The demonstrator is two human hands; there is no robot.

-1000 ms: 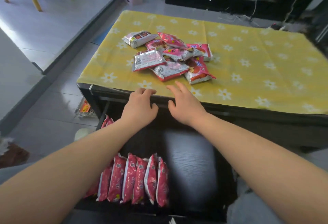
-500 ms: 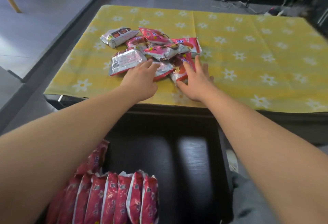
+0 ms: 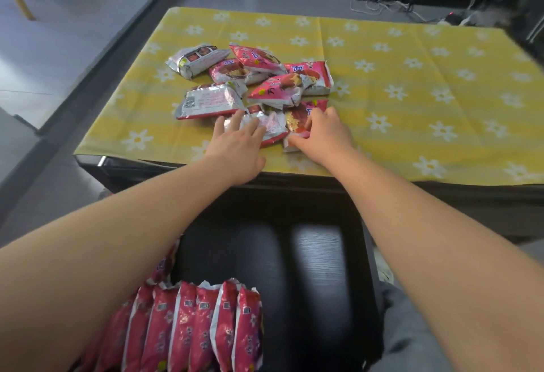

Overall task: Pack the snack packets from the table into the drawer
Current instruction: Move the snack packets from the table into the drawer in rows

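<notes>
- On the counter (image 3: 412,136), near its front edge, both hands reach the nearest of the heaped snack packets (image 3: 265,83).
- Left hand (image 3: 238,148): fingers straight and spread, flat on a silver-backed packet (image 3: 272,125), gripping nothing.
- Right hand (image 3: 326,133): fingers curled over a red packet (image 3: 306,112), thumb at its near edge, holding it.
- That red packet's long side runs away from the person.
- Directly below, the drawer (image 3: 318,268) stands open, with a row of packets (image 3: 200,327) on edge at its left.
- Readable: 面 on a far packet (image 3: 312,74); the other print is too small.
</notes>
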